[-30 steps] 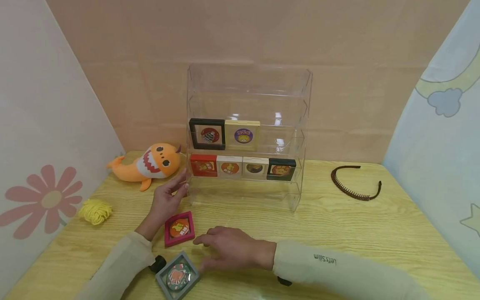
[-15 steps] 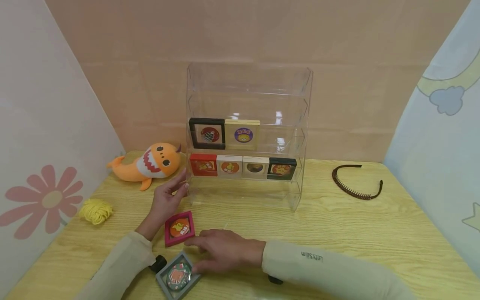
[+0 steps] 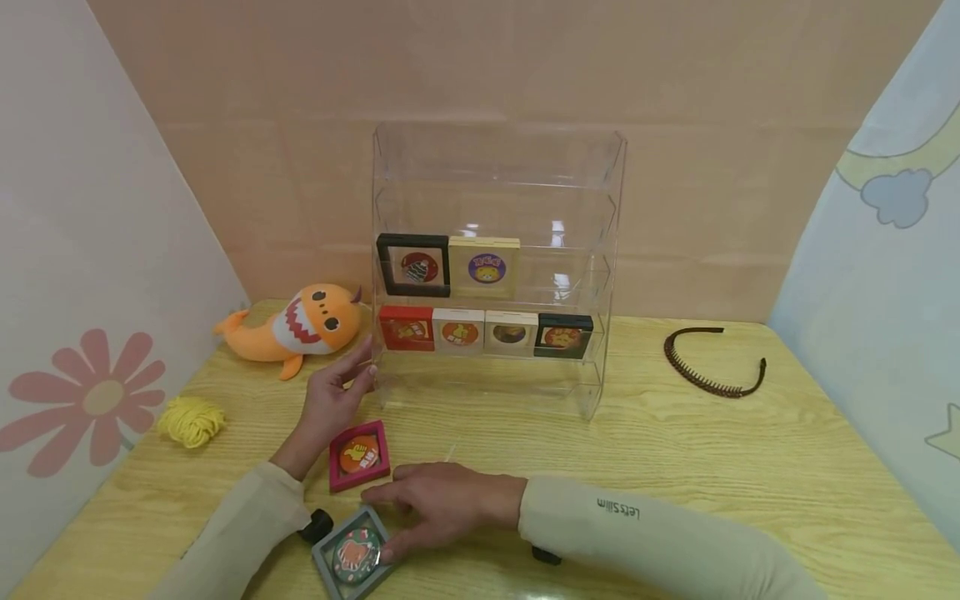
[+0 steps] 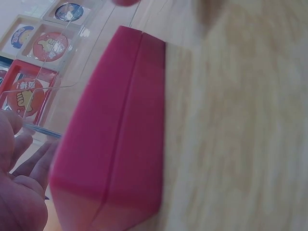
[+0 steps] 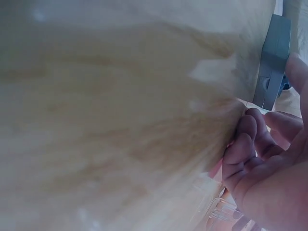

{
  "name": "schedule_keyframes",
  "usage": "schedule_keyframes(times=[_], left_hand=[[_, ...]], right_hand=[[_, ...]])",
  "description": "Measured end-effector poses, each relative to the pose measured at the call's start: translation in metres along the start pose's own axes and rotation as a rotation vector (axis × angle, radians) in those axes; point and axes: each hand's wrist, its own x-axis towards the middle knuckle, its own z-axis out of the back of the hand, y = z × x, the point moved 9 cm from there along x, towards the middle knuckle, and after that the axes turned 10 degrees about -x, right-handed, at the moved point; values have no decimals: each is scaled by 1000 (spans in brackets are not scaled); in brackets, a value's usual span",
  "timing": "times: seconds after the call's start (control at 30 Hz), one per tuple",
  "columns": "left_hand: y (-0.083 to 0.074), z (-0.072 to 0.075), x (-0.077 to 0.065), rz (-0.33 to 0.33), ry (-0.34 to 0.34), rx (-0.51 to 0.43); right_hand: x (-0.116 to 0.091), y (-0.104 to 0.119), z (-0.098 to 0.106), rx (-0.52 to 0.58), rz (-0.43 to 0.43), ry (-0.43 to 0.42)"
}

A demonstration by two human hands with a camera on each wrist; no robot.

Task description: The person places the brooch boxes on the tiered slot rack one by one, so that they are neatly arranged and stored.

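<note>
A clear display rack (image 3: pixel 487 383) stands upright on the table in the head view. My left hand (image 3: pixel 336 398) holds its left side edge between thumb and fingers. Flat near that wrist lies a pink frame (image 3: pixel 360 456) with an orange thumbs-up badge; its side (image 4: pixel 110 130) looms large in the left wrist view. My right hand (image 3: pixel 442 504) is at a grey frame (image 3: pixel 360 586) with a green round badge lying flat. The thumb overlaps the grey frame's face, and the index fingertip is close by its far corner. In the right wrist view, the other fingers bend low near the grey frame (image 5: pixel 274 57).
In the rack, a black frame (image 3: pixel 412 288) and a cream frame (image 3: pixel 483 244) share one tier, with several frames on the tier below. An orange plush shark (image 3: pixel 322 321) and yellow yarn (image 3: pixel 192 422) are on the left. A brown headband (image 3: pixel 701 381) lies right.
My right hand has moved left, so its thumb now lies over the grey frame and its index finger is by the far corner. My left hand stays on the rack's edge.
</note>
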Motion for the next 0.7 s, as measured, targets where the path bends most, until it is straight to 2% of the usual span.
schedule_keyframes(times=[0.53,0.7], left_hand=[[0,0,0,19,-4,9],[-1,0,0,7,1,-6]], right_hand=[[-4,-5,4,72,-46,-44],[-7,-3,10,56,-37,-114]])
